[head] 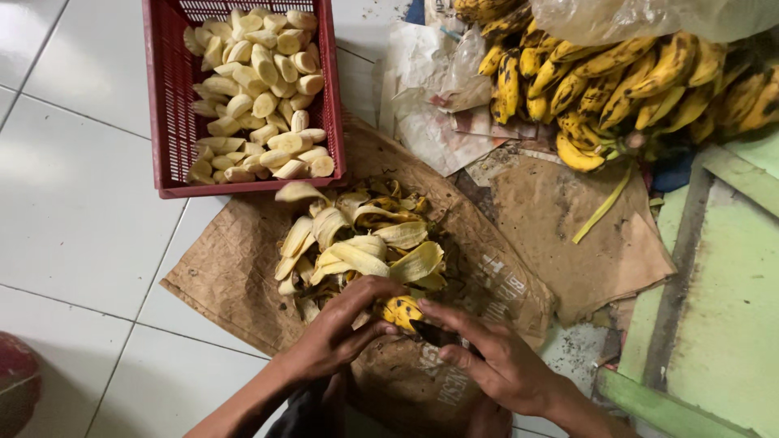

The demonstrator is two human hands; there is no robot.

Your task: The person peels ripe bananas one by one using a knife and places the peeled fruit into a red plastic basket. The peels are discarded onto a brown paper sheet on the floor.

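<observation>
Gripping a spotted banana point(401, 311) in the closed left hand point(341, 328), the right hand point(495, 365) pinches a dark knife point(434, 332) whose blade could slip toward nearby fingers.

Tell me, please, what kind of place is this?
Probably an informal food-preparation spot on a tiled floor: a red crate of peeled bananas, a peel heap, and unpeeled banana bunches.
</observation>
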